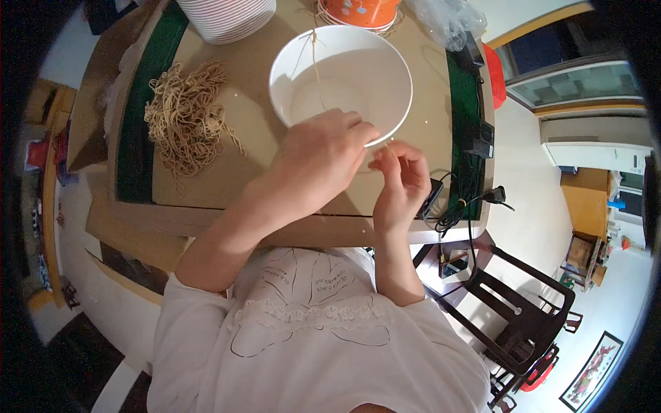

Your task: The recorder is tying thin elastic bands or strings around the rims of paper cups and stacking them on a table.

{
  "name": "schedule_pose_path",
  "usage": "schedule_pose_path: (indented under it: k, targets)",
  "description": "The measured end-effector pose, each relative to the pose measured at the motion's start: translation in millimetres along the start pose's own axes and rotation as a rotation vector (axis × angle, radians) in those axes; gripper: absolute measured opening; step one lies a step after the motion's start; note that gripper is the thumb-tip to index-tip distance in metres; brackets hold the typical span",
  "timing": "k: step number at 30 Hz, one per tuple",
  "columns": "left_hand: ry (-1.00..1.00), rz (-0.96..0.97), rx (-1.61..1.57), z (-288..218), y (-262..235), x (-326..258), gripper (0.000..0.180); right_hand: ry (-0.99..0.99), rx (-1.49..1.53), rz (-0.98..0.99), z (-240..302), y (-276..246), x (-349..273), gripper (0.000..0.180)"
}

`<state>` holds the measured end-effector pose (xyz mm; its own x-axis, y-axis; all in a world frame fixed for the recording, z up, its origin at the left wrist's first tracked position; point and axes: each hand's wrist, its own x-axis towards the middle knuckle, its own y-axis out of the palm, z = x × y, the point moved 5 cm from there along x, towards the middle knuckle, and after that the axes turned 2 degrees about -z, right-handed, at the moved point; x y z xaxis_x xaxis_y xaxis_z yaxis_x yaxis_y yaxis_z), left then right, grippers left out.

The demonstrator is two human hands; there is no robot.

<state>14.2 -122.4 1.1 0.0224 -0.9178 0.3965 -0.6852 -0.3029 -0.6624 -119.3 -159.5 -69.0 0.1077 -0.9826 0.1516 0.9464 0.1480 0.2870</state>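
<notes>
A white paper bowl (pixel 385 76) stands on the brown table (pixel 241 138) in front of me. A thin tan string (pixel 315 48) runs across the bowl's far rim and down into it. My left hand (pixel 320 158) rests on the bowl's near rim, fingers curled over it. Just to the right, my right hand (pixel 399 175) has its fingertips pinched together near the rim, seemingly on the string's end, which is too thin to make out.
A heap of tan strings (pixel 182 117) lies at the table's left. A stack of white bowls (pixel 227 17) and an orange bowl (pixel 358 10) stand at the far edge, with clear plastic (pixel 447 20) beside them. Black cables (pixel 461 199) and a dark chair (pixel 516 310) sit at the right.
</notes>
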Motion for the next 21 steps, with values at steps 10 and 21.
schedule_pose_path:
  k: [10,21]
  targets:
    - [-0.144,-0.046,-0.108,8.5,-18.3,6.4,0.013,0.044,-0.011,0.095,0.2,22.9,9.2,0.005]
    - [-0.145,-0.042,-0.121,4.9,-13.1,7.7,0.016,0.052,-0.032,0.107,-0.4,22.9,12.8,0.004]
